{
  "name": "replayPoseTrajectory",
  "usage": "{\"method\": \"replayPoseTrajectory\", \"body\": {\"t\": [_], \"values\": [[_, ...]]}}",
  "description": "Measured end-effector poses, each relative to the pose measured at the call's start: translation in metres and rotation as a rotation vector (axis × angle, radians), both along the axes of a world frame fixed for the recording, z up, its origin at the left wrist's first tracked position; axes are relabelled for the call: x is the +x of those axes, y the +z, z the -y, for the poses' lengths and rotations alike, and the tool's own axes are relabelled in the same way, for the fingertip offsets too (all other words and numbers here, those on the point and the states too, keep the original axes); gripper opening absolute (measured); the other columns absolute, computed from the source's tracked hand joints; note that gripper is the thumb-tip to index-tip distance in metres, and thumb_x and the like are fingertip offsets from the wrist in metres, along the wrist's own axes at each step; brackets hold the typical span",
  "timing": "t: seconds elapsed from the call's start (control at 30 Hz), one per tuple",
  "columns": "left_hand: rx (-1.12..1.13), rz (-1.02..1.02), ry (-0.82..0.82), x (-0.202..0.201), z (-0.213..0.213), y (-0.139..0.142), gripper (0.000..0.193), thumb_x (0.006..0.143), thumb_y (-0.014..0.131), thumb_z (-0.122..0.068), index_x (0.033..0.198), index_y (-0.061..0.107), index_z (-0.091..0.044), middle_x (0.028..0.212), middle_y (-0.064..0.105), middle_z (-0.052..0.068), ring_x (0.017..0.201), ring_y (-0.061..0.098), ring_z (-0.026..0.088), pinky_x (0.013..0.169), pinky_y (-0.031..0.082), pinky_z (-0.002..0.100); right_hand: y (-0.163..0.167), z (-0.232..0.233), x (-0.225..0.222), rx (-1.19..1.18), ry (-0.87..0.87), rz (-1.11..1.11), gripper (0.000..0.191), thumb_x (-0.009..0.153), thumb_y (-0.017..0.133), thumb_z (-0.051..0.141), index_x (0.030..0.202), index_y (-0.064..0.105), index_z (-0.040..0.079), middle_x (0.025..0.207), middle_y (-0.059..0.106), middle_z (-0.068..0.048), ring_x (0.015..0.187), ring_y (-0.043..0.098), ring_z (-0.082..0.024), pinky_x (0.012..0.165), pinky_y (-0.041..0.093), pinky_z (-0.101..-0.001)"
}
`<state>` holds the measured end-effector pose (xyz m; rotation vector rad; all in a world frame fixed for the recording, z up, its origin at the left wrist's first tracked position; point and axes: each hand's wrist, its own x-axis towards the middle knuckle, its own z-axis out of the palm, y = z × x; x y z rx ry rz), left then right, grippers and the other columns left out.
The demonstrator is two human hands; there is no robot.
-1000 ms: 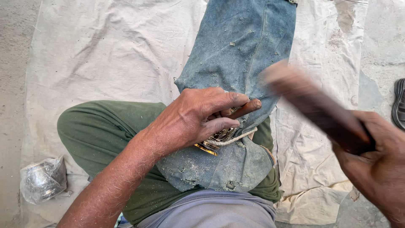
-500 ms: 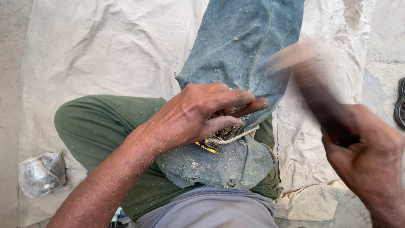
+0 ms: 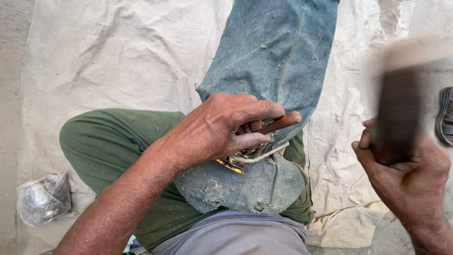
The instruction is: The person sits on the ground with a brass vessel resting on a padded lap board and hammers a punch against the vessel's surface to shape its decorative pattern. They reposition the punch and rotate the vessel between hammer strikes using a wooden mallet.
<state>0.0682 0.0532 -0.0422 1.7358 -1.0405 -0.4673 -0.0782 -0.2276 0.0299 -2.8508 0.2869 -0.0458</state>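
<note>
My left hand [image 3: 222,127] is closed around a thin reddish-brown wooden-handled tool [image 3: 282,122] and presses on a small pale carved piece with a yellow edge [image 3: 245,158], mostly hidden under the fingers. The piece rests on a dusty blue denim cloth [image 3: 273,61] laid over my green-trousered leg [image 3: 108,146]. My right hand [image 3: 408,174] grips a dark wooden mallet [image 3: 398,99], raised and blurred, to the right of the leg and apart from the tool.
A pale canvas sheet [image 3: 118,56] covers the ground. A crumpled clear plastic bag with something shiny inside [image 3: 43,198] lies at the lower left. A dark sandal [image 3: 444,115] shows at the right edge.
My right hand has swung the mallet from leaning over the denim cloth to upright at the right, away from the tool. The left hand stays in place on the piece.
</note>
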Motion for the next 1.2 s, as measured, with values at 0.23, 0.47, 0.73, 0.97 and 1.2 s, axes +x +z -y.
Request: {"method": "replayPoseTrajectory", "body": {"t": [0.23, 0.47, 0.73, 0.97, 1.2], "values": [[-0.039, 0.031, 0.022, 0.000, 0.003, -0.001, 0.051, 0.088, 0.080, -0.022, 0.136, 0.064, -0.019, 0.092, 0.072, 0.004, 0.082, 0.072, 0.021, 0.075, 0.059, 0.035, -0.007, 0.011, -0.015, 0.204, -0.063, 0.001, 0.026, 0.087, 0.077, 0.003, 0.111, 0.067, -0.001, 0.095, 0.071, -0.010, 0.088, 0.071, -0.014, 0.081, 0.059, -0.0258], [-0.069, 0.091, 0.017, 0.001, -0.001, -0.001, 0.051, 0.086, 0.083, -0.020, 0.134, 0.065, -0.018, 0.098, 0.073, 0.005, 0.085, 0.072, 0.023, 0.076, 0.059, 0.036, -0.007, 0.018, -0.020, 0.199, -0.102, -0.058, 0.024, 0.090, 0.078, 0.001, 0.109, 0.064, -0.001, 0.093, 0.070, -0.010, 0.086, 0.071, -0.015, 0.081, 0.059, -0.0268], [-0.081, 0.087, 0.013, 0.000, -0.003, 0.000, 0.051, 0.087, 0.083, -0.017, 0.135, 0.065, -0.015, 0.099, 0.073, 0.005, 0.088, 0.072, 0.024, 0.079, 0.059, 0.037, -0.006, 0.020, -0.022, 0.006, -0.039, -0.089, 0.030, 0.086, 0.080, -0.003, 0.113, 0.067, -0.005, 0.090, 0.071, -0.015, 0.079, 0.071, -0.019, 0.074, 0.059, -0.0322], [-0.019, 0.014, 0.007, 0.001, -0.001, 0.001, 0.054, 0.083, 0.084, -0.019, 0.134, 0.067, -0.018, 0.097, 0.074, 0.005, 0.085, 0.073, 0.022, 0.077, 0.060, 0.036, 0.004, 0.014, -0.009, -0.261, -0.019, -0.307, 0.033, 0.086, 0.080, 0.000, 0.118, 0.072, 0.000, 0.085, 0.074, -0.014, 0.068, 0.073, -0.020, 0.065, 0.060, -0.0335], [-0.076, 0.070, 0.013, 0.000, -0.006, 0.000, 0.052, 0.088, 0.083, -0.018, 0.136, 0.064, -0.016, 0.106, 0.075, 0.006, 0.093, 0.073, 0.025, 0.081, 0.059, 0.038, 0.003, 0.010, -0.010, -0.053, 0.019, -0.064, 0.029, 0.088, 0.079, 0.000, 0.114, 0.068, -0.001, 0.092, 0.071, -0.015, 0.083, 0.072, -0.023, 0.078, 0.059, -0.0324]]}}
